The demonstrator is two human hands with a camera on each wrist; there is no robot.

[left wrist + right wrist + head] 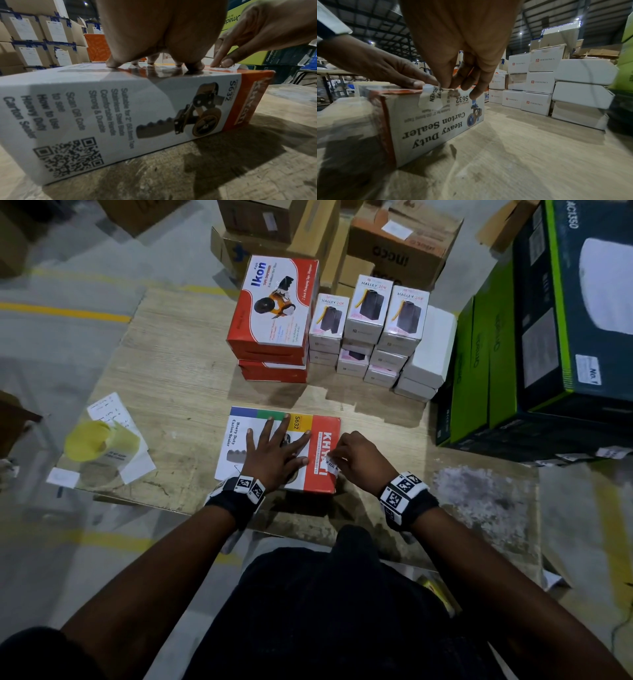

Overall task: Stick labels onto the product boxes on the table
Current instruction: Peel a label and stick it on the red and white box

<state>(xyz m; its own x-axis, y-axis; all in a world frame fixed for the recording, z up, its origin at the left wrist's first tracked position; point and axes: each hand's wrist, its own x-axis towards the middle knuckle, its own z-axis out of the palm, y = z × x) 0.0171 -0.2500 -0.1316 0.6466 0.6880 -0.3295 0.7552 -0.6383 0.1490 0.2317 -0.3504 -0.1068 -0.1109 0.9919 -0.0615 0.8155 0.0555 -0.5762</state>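
Free room: bare table [178, 354] left of and before the carton sealer box [325, 474]; a bare strip between it and the stacks behind.
Obstacles: red boxes [274, 313], small white boxes [363, 337] at the back; green cartons [479, 364] right; yellow label roll [89, 440], papers far left.
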